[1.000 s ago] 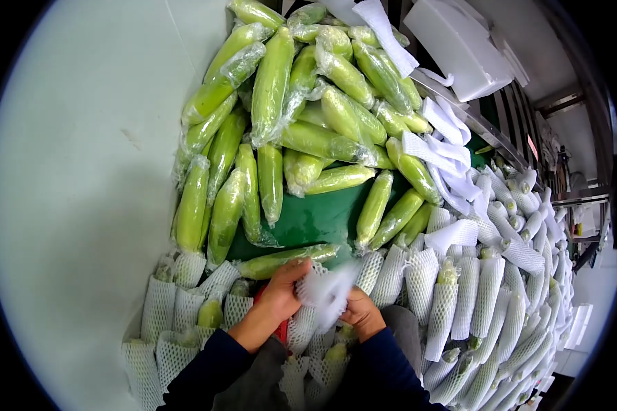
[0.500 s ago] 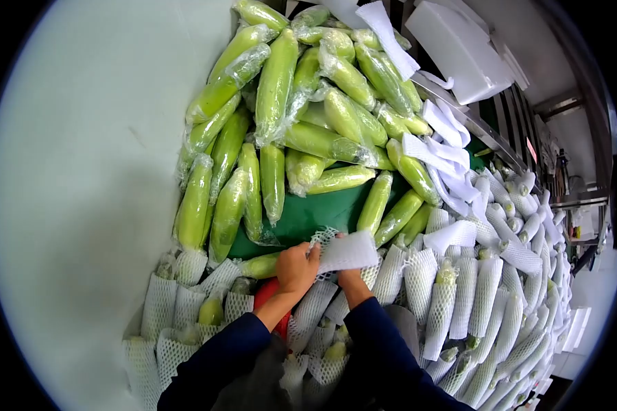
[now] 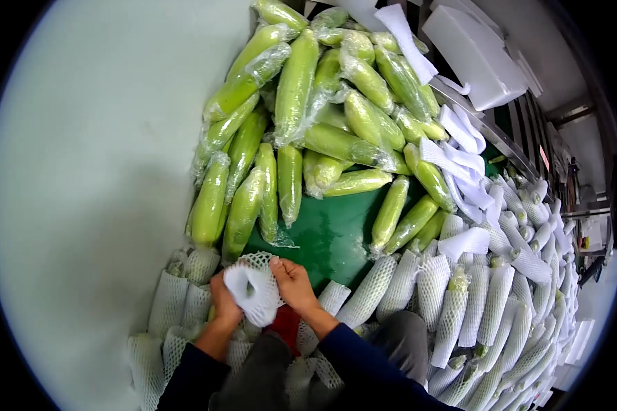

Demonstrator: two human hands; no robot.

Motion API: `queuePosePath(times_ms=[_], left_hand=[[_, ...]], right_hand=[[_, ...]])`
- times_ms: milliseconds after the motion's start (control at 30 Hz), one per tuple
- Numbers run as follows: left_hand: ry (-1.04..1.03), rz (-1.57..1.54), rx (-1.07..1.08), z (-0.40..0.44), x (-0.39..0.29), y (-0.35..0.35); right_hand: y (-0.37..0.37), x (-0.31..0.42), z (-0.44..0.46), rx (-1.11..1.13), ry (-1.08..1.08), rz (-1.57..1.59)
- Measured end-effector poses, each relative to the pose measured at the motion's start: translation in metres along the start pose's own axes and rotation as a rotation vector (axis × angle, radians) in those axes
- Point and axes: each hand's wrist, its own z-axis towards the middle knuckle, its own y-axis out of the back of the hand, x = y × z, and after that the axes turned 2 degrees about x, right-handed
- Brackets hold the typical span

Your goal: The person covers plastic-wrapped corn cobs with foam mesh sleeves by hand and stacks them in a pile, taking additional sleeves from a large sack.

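A white foam net sleeve (image 3: 243,291) is between my hands, its hollow end turned up toward me and its mesh end stretched out. My left hand (image 3: 224,301) is closed round its left side. My right hand (image 3: 297,284) pinches the mesh edge from the right. Whether a squash is inside the sleeve is hidden. Just beyond my hands lie long green squash (image 3: 243,214) wrapped in clear film. Below them are several squash in foam net sleeves (image 3: 167,301), and a red object (image 3: 286,323) shows between my wrists.
A pile of film-wrapped squash (image 3: 295,85) covers the far part of the green surface (image 3: 315,229). Many sleeved squash (image 3: 452,312) are heaped at the right. Loose flat foam sleeves (image 3: 456,164) and a white box (image 3: 473,58) lie farther back. A pale wall (image 3: 103,171) stands at the left.
Both hands have moved left with the foam net sleeve, which has turned from lying sideways to showing its end. The squash by my left hand is no longer visible. The view has shifted slightly.
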Motion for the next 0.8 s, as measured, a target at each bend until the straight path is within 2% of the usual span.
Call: queuePosePath(times_ms=[33,67,100,133,167,200,233,267,333,367,400,467,500,600,633,667,733,767,800], left_hand=[[-0.023,0.191,-0.053,0.002,-0.006,-0.004],[-0.114,0.261,-0.076,0.002,-0.011,-0.01],[-0.155,0.433,-0.097,0.0,-0.016,-0.01],[-0.115,0.435,-0.125,-0.002,-0.017,-0.01],[-0.088,0.43,-0.145,0.001,-0.019,-0.013],[-0.067,0.431,-0.158,0.004,-0.021,-0.016],[-0.056,0.268,-0.174,0.008,-0.009,-0.017],[0.152,0.061,-0.024,0.016,0.018,-0.009],[0.579,-0.866,0.28,0.006,0.025,-0.007],[0.562,-0.93,0.352,0.001,0.01,-0.015],[0.54,-0.952,0.316,0.003,0.006,-0.024],[0.488,-1.0,0.246,0.01,-0.003,-0.041],[0.48,-0.968,0.11,0.011,-0.016,-0.05],[0.422,-0.528,0.016,0.016,-0.029,-0.06],[0.282,-0.536,-0.025,0.025,-0.006,-0.068],[0.124,-0.198,-0.035,0.036,0.03,-0.071],[0.04,0.21,0.014,0.041,0.043,-0.074],[-0.015,0.32,0.016,0.032,0.014,-0.075],[-0.092,0.228,0.04,0.023,0.007,-0.079]], right_hand=[[-0.003,-0.026,0.011,-0.11,0.142,-0.303],[-0.008,-0.029,0.013,-0.178,0.151,-0.147],[-0.008,-0.031,0.012,-0.231,0.168,-0.224],[-0.007,-0.015,0.01,-0.282,0.194,-0.306],[-0.005,-0.018,0.013,-0.283,0.167,-0.284],[-0.004,-0.011,0.01,-0.266,0.05,0.018],[-0.006,0.001,0.009,-0.232,-0.06,0.323],[-0.01,0.013,0.003,-0.188,-0.184,0.626],[-0.013,0.065,-0.024,-0.081,-0.244,0.74],[-0.011,0.064,-0.021,-0.103,-0.209,0.737],[-0.009,0.06,-0.017,-0.126,-0.172,0.733],[0.001,0.024,0.01,-0.218,0.058,0.372],[0.005,0.012,0.02,-0.261,0.171,0.19],[0.021,0.015,0.03,-0.42,0.245,-0.338],[0.025,0.015,0.032,-0.432,0.171,-0.404],[0.03,0.0,0.035,-0.384,0.17,-0.307],[0.045,-0.037,0.04,-0.296,0.174,-0.119],[0.054,-0.017,0.029,-0.184,-0.218,0.06],[0.061,-0.007,0.02,-0.114,-0.301,0.296]])
